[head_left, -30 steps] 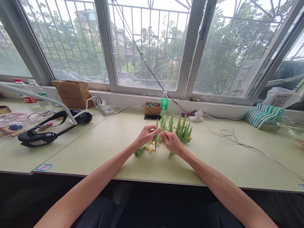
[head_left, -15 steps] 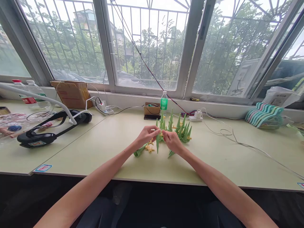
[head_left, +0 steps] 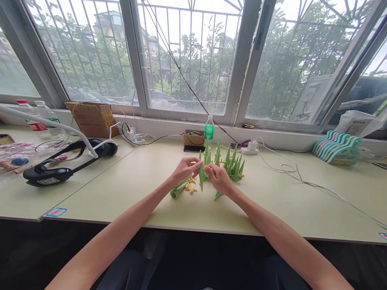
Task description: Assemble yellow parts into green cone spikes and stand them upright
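Observation:
Over the table, my left hand (head_left: 186, 170) is closed in a pinch on a slim green plastic cone (head_left: 201, 180), whose point hangs downward. My right hand (head_left: 220, 177) meets it fingertip to fingertip, pinching a small yellow piece (head_left: 205, 166) against the cone; the fingers partly hide it. Just behind the hands stand several green cones (head_left: 235, 171) with yellow connectors between them. Below my left hand, loose yellow cross-shaped pieces (head_left: 191, 188) lie on the table beside a green cone (head_left: 178, 191) on its side. Another green cone tip (head_left: 217, 195) shows under my right hand.
Behind the cones stand a green-labelled bottle (head_left: 209, 129) and a small open box (head_left: 194, 139). At left lie a black headset (head_left: 50, 175) and a cardboard box (head_left: 92, 119). Pastel hangers (head_left: 337, 148) sit at right, near a white cable (head_left: 311, 183) across the table (head_left: 281, 205).
Both hands stay together in nearly the same place. The held cone has risen slightly and its tip has shifted a little to the right. The camera view has moved slightly.

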### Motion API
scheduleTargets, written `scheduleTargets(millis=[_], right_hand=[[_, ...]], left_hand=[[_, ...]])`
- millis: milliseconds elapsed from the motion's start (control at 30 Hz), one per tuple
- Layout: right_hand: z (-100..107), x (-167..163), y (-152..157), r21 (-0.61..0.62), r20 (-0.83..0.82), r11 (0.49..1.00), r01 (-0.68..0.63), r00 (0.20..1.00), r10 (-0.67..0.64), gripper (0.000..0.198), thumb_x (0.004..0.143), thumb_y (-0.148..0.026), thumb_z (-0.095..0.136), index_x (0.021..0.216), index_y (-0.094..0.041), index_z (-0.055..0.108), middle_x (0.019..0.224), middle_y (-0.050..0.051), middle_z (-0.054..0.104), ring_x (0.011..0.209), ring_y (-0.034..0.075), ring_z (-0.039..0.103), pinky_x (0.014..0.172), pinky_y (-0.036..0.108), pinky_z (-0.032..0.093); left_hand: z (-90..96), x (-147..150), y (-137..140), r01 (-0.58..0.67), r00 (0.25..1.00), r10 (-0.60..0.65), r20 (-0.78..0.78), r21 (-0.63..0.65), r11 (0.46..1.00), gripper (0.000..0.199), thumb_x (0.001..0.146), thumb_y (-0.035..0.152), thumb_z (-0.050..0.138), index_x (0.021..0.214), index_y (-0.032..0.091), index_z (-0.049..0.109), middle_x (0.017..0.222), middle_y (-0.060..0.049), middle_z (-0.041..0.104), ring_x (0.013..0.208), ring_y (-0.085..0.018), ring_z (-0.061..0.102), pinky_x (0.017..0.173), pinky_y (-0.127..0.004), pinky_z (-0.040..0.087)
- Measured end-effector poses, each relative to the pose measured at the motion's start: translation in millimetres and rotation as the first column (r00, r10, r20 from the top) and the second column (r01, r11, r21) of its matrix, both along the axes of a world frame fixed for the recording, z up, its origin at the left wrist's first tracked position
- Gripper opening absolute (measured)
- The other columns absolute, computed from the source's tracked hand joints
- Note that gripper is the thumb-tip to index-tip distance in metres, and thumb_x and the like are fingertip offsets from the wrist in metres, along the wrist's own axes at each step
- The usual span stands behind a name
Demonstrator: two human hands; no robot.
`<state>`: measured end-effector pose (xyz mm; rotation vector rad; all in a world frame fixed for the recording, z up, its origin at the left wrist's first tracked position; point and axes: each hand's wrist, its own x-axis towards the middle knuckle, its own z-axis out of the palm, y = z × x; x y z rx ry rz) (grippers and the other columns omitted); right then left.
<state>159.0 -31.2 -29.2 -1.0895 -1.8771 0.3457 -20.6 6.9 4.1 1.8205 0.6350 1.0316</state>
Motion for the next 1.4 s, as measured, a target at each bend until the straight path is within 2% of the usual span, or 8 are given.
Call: scheduleTargets(millis=[200, 400, 667, 833, 900, 1033, 1200, 1400], right_hand=[[-2.1, 1.9, 3.1, 0.007, 0.001, 1.000, 0.011, 1.000, -0.011, 0.047, 0.101, -0.050, 0.029, 0.072, -0.019, 0.051, 0.056, -0.003, 0.048, 0.051, 0.012, 0.043, 0.056, 0.024, 0.032], [0.2, 1.2, 2.6, 0.032, 0.013, 0.999, 0.044, 0.999, -0.044, 0.053, 0.101, -0.051, 0.027, 0.063, -0.019, 0.046, 0.055, -0.001, 0.049, 0.051, 0.012, 0.043, 0.056, 0.025, 0.033], [2.6, -1.2, -1.4, 0.019, -0.061, 0.999, 0.034, 0.998, -0.033, 0.052, 0.100, -0.052, 0.028, 0.065, -0.019, 0.047, 0.051, -0.002, 0.046, 0.049, 0.011, 0.043, 0.056, 0.025, 0.034], [4.1, -0.3, -2.3, 0.036, -0.145, 0.999, 0.031, 0.989, -0.026, 0.049, 0.100, -0.052, 0.028, 0.068, -0.020, 0.045, 0.054, -0.003, 0.045, 0.048, 0.010, 0.042, 0.053, 0.024, 0.034], [5.1, 0.7, -2.7, 0.041, -0.164, 0.999, 0.030, 0.986, -0.022, 0.048, 0.100, -0.053, 0.028, 0.069, -0.020, 0.045, 0.054, -0.003, 0.045, 0.048, 0.010, 0.042, 0.053, 0.023, 0.035], [6.0, 2.0, -4.2, 0.048, -0.189, 0.998, 0.029, 0.982, -0.019, 0.047, 0.100, -0.053, 0.027, 0.072, -0.020, 0.045, 0.054, -0.003, 0.044, 0.047, 0.010, 0.041, 0.052, 0.024, 0.035], [5.6, 2.2, -6.0, 0.070, -0.200, 0.997, 0.022, 0.980, -0.007, 0.046, 0.099, -0.054, 0.027, 0.073, -0.021, 0.043, 0.055, -0.003, 0.043, 0.048, 0.010, 0.041, 0.051, 0.024, 0.036], [5.0, 4.8, -5.9, 0.101, -0.139, 0.995, 0.003, 0.990, 0.011, 0.045, 0.100, -0.054, 0.027, 0.076, -0.020, 0.046, 0.055, -0.004, 0.043, 0.048, 0.010, 0.040, 0.053, 0.024, 0.036]], left_hand=[[-6.0, -5.1, 9.1, 0.074, 0.997, -0.074, 0.010, -0.014, 0.997, 0.032, 0.085, 0.044, 0.064, 0.082, 0.012, 0.068, 0.063, -0.001, 0.058, 0.049, -0.009, 0.050, 0.049, -0.022, 0.041], [-3.0, -6.5, 8.2, 0.143, 0.989, -0.142, 0.031, -0.012, 0.990, 0.031, 0.084, 0.042, 0.065, 0.082, 0.011, 0.068, 0.084, -0.006, 0.063, 0.055, -0.009, 0.053, 0.052, -0.024, 0.044], [5.9, -8.3, 7.4, 0.059, 0.996, -0.057, 0.073, -0.029, 0.998, 0.030, 0.082, 0.041, 0.069, 0.091, 0.013, 0.068, 0.066, 0.000, 0.057, 0.053, -0.010, 0.053, 0.052, -0.023, 0.045], [11.0, -11.0, 9.7, 0.026, 0.980, 0.000, 0.197, -0.126, 0.992, 0.034, 0.081, 0.045, 0.069, 0.072, 0.014, 0.059, 0.066, 0.000, 0.055, 0.051, -0.008, 0.050, 0.043, -0.019, 0.038], [11.8, -13.4, 11.8, 0.050, 0.989, -0.024, 0.147, -0.172, 0.984, 0.040, 0.083, 0.049, 0.066, 0.067, 0.013, 0.057, 0.059, 0.001, 0.051, 0.046, -0.007, 0.046, 0.039, -0.018, 0.032], [10.4, -16.8, 14.6, 0.114, 0.993, -0.116, 0.006, -0.247, 0.962, 0.053, 0.085, 0.059, 0.057, 0.064, 0.011, 0.065, 0.048, 0.001, 0.044, 0.039, -0.005, 0.035, 0.037, -0.019, 0.022], [7.1, -15.4, 11.5, 0.238, 0.958, -0.270, -0.102, -0.250, 0.939, 0.065, 0.089, 0.066, 0.046, 0.063, 0.011, 0.071, 0.044, -0.001, 0.042, 0.038, -0.006, 0.031, 0.039, -0.021, 0.022], [8.6, -12.6, 4.5, 0.258, 0.942, -0.302, -0.146, -0.263, 0.930, 0.073, 0.088, 0.071, 0.039, 0.060, 0.012, 0.072, 0.042, -0.003, 0.043, 0.037, -0.007, 0.031, 0.038, -0.022, 0.024]])
